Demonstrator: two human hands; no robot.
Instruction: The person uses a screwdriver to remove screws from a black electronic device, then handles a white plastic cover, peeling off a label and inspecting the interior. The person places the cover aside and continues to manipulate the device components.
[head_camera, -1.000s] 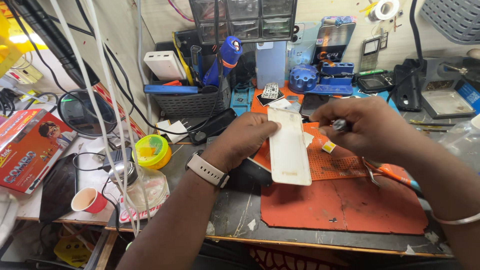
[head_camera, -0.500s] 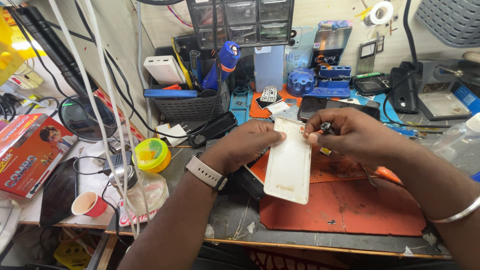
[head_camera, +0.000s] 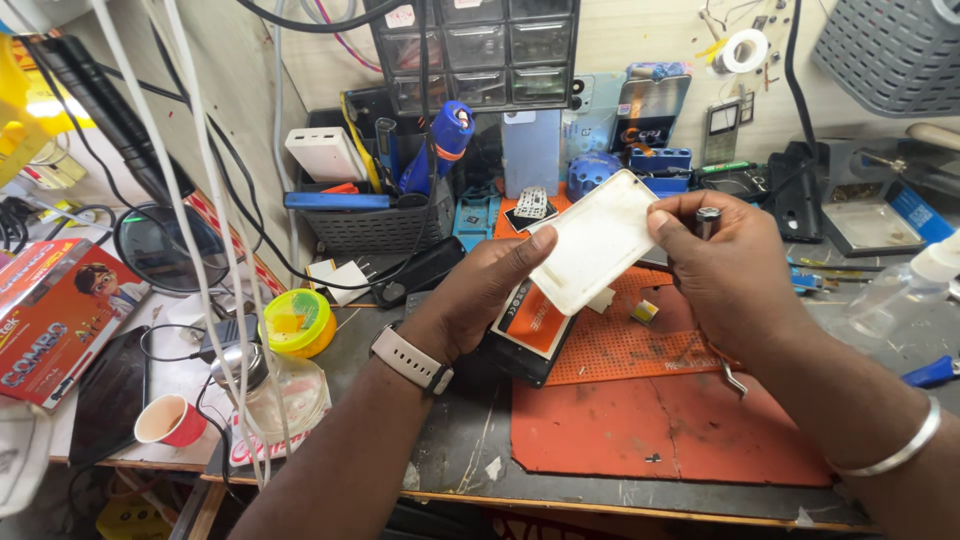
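You sit at a dark, scratched worktop (head_camera: 470, 450) with an orange mat (head_camera: 660, 430) on it. Behind it stands a pale wall (head_camera: 640, 40) with a small drawer cabinet (head_camera: 475, 50). White cables (head_camera: 190, 200) hang down on your left.

White rounded phone back cover (head_camera: 593, 243), tilted, above orange mat (head_camera: 640, 350)

Open room lay near me: the red mat (head_camera: 640, 430) in front of my hands was bare. Behind, the way was crowded by a grey basket (head_camera: 375, 225), a blue torch (head_camera: 440, 140) and a drawer cabinet (head_camera: 475, 50). White cables (head_camera: 200, 250) hung across my left side above a yellow tub (head_camera: 298, 322) and a red cup (head_camera: 170, 420). A spray bottle (head_camera: 900, 290) stood to my right.
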